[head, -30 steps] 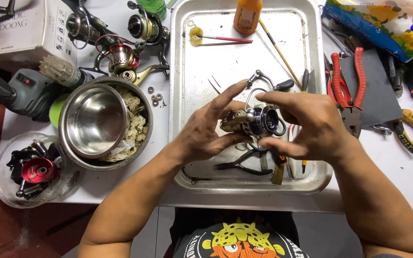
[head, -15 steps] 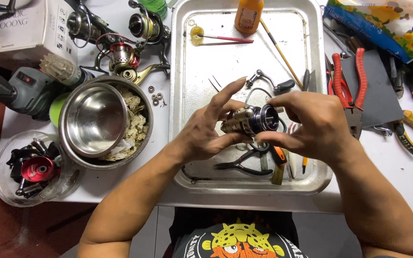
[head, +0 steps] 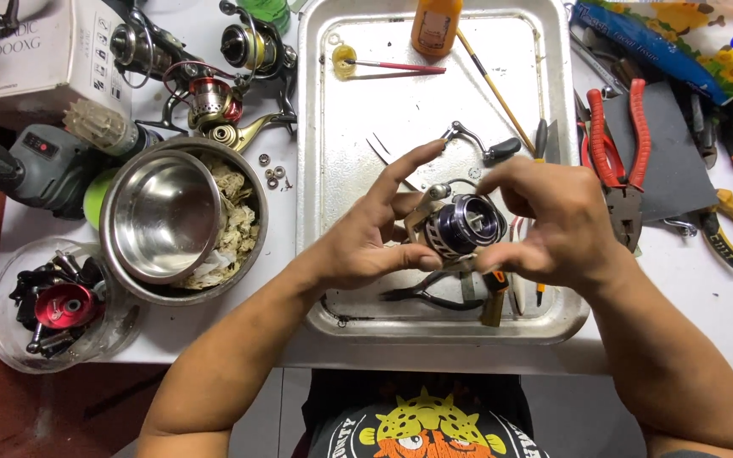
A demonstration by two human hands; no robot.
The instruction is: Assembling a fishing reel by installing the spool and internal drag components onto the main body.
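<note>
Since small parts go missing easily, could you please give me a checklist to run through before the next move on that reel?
1. Fishing reel held by both hands: ok; the left hand has it from the side, the right hand from the other.
2. Reel over the metal tray, so a dropped part lands inside: ok.
3. Needle-nose pliers within reach in the tray: ok.
4. Loose washers contained: not ok; they lie on the bare table beside the tray.
5. Crank handle set apart in the tray: ok.
6. Firmness of the right hand's grip on the spool: cannot tell; the fingers hide the contact.
</note>
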